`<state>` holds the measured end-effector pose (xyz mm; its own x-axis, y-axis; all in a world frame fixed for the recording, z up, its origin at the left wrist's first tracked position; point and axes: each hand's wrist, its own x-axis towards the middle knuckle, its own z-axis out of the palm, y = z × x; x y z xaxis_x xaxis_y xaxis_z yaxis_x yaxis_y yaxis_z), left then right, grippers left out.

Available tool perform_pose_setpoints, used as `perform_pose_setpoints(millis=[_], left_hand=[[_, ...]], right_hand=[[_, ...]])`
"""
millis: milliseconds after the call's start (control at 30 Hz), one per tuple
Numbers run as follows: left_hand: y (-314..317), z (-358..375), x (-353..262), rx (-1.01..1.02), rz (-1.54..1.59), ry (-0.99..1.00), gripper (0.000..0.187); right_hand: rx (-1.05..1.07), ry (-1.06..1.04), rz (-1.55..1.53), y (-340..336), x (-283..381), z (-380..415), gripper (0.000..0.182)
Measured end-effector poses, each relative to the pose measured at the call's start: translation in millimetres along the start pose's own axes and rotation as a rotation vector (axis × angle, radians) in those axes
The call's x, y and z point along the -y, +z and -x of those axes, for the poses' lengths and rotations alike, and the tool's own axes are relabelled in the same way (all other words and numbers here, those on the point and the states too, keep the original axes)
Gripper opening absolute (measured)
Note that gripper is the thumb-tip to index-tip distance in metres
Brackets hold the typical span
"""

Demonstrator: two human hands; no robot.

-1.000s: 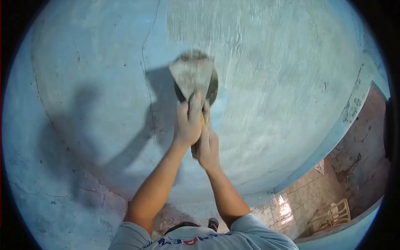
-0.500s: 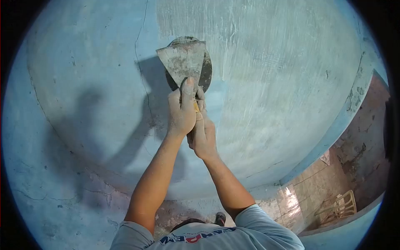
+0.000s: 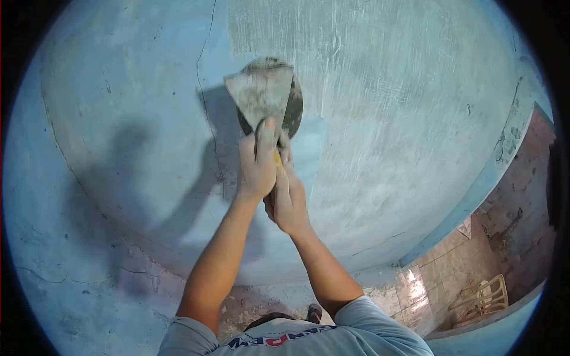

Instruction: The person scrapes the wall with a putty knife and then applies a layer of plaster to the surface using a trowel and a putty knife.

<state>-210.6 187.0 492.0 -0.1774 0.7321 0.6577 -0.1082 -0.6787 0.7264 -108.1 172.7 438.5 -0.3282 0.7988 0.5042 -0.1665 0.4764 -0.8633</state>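
Apparently part-way: pale streaks on one side, blue on the other

The wall [image 3: 386, 118] carries a pale, streaky layer over much of its upper middle and right. As far as I can judge, that side is well along, while the left side, where a thin crack [image 3: 205, 101] runs down, shows no such streaks, nor does a smooth blue patch [image 3: 309, 142] just right of the hands. How much is left overall, I cannot tell

The scraper [image 3: 261, 92] is in front of the wall, wide edge up, its metal blade smudged and worn. A dark disc [image 3: 294, 110] shows behind it. The left hand [image 3: 256, 169] grips the scraper near its neck, thumb against the blade; the right hand [image 3: 290, 204] is closed just below, though which handle it clasps is unclear
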Motion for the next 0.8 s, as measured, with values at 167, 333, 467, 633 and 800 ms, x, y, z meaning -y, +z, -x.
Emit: perform_pose_setpoints(millis=[167,333,467,633,800], left_hand=[[-1.5,54.6,28.1,-0.092,-0.058,-0.038,0.059],[-0.7,0.8,-4.9,-0.003,-0.023,-0.033,0.058],[0.8,-3.3,-4.8,-0.015,-0.066,0.007,0.057],[-3.5,56.1,33.2,-0.071,-0.072,-0.025,0.057],[11.0,-13.2,-21.1,-0.065,-0.047,0.038,0.057]], right_hand=[[-0.163,-0.556,0.414,2.0,-83.6,25.4,0.058],[0.036,0.015,0.038,-2.4,-1.0,1.5,0.059],[0.104,0.136,-0.037,-8.6,6.3,-6.9,0.059],[-0.044,-0.028,-0.022,6.6,-50.9,51.6,0.059],[0.021,0.062,-0.121,-3.0,21.0,-4.2,0.045]])
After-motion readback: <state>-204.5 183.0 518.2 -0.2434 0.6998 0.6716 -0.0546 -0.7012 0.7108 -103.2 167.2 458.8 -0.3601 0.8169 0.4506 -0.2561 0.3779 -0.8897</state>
